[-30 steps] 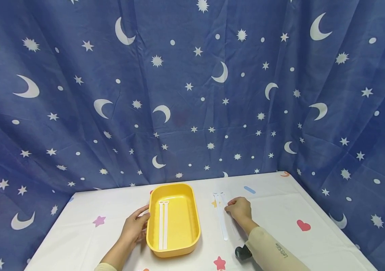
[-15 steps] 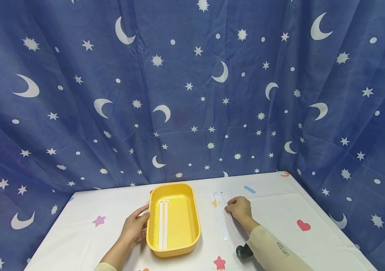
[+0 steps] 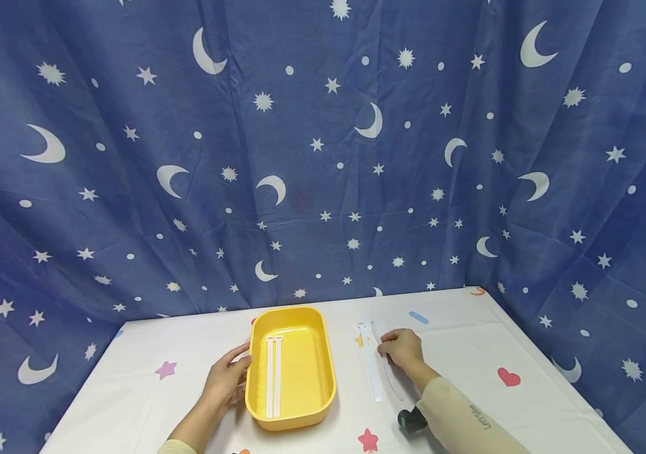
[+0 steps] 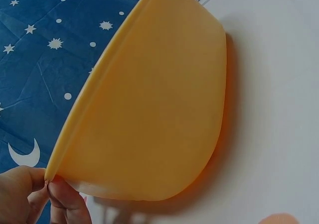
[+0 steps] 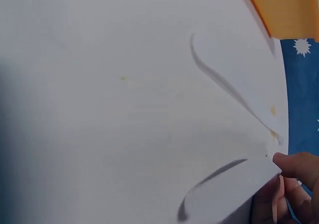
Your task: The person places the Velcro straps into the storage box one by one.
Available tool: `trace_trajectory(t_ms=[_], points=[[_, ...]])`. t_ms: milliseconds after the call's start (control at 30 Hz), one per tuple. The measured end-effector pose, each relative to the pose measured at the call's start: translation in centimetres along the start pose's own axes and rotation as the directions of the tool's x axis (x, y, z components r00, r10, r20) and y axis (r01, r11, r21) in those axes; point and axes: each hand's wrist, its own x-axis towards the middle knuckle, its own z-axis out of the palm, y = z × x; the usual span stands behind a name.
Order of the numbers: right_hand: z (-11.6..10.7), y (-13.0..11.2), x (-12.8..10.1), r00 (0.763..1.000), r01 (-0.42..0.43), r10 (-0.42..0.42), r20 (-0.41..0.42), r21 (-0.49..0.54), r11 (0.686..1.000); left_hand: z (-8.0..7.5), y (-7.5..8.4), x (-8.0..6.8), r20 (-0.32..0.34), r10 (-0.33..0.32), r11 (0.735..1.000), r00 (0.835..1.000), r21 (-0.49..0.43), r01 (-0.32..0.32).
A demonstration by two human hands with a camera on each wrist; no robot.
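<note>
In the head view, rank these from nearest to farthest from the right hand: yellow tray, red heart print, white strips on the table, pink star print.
1. white strips on the table, touching the right hand.
2. yellow tray, to its left.
3. red heart print, to its right.
4. pink star print, far left.

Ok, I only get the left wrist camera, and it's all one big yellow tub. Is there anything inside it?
Observer: Yes, two white strips lie side by side in the yellow tub.
Operator: Where's the other hand?
Observer: The right hand is on the tablecloth, to the right of the tub, pinching the end of a lifted strip.
Operator: Is that the only strip out there?
Observer: No, a flat strip lies on the cloth between the tub and that hand.
</note>
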Motion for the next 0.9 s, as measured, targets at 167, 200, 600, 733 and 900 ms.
trace_trajectory(t_ms=[167, 200, 600, 733, 900], points=[[-0.37, 0.18, 0.1, 0.999, -0.038, 0.036, 0.02, 0.081, 0.996, 0.02, -0.02, 0.06, -0.001, -0.002, 1.0, 1.0, 0.004, 0.002], [-0.39, 0.21, 0.1, 0.999, -0.047, 0.045, 0.026, 0.095, 0.994, 0.02, -0.03, 0.07, -0.002, -0.001, 1.0, 1.0, 0.005, 0.001], [-0.31, 0.37, 0.27, 0.988, -0.138, 0.119, 0.1, 0.217, 0.966, -0.01, -0.02, 0.07, -0.002, 0.006, 1.0, 1.0, 0.011, -0.006], [-0.44, 0.32, 0.04, 0.983, -0.161, 0.13, 0.133, 0.259, 0.952, 0.01, 0.01, 0.06, -0.003, 0.006, 1.0, 1.0, 0.012, -0.006], [-0.75, 0.04, -0.22, 0.976, -0.193, 0.15, 0.16, 0.302, 0.934, 0.0, 0.01, 0.08, -0.001, 0.004, 1.0, 1.0, 0.011, -0.004]])
